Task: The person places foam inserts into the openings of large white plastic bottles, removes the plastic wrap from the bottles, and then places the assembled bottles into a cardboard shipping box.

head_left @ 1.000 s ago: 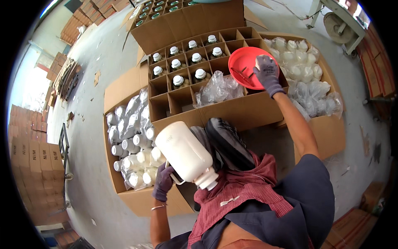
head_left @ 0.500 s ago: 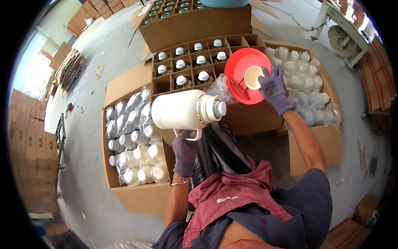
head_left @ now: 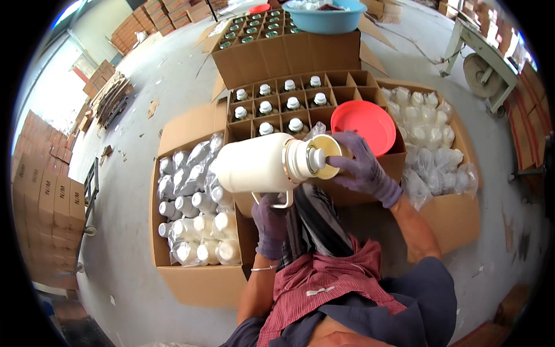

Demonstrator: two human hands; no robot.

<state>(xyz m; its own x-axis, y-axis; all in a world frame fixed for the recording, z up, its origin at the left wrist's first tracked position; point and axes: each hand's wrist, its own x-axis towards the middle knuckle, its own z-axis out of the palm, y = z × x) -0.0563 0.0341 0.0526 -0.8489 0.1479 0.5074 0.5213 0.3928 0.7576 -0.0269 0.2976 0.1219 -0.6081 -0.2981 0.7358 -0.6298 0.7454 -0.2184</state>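
A cream vacuum flask (head_left: 251, 165) with a handle and a white stopper lies sideways in front of me, its mouth toward the right. My left hand (head_left: 270, 228), in a purple-grey glove, is closed on the flask's handle from below. In my gloved right hand (head_left: 365, 168) is a cream cup (head_left: 328, 144), gripped by its rim side. The cup's open end faces the flask's stopper and overlaps the neck in view; I cannot tell if they touch. Just beyond my right hand, a red basin (head_left: 370, 122) sits on the divided carton (head_left: 370, 180).
White-capped bottles (head_left: 295, 125) stand in the carton's compartments. On the left is an open box (head_left: 196, 274) of bagged cream and white pieces; on the right, another box (head_left: 448, 217) of plastic-wrapped pieces. A blue basin (head_left: 324, 22) rests on a further carton (head_left: 289, 55).
My right hand has lifted the cup out of the red basin and brought it left to the flask's mouth. The whole view has shifted slightly; the left hand still holds the flask.
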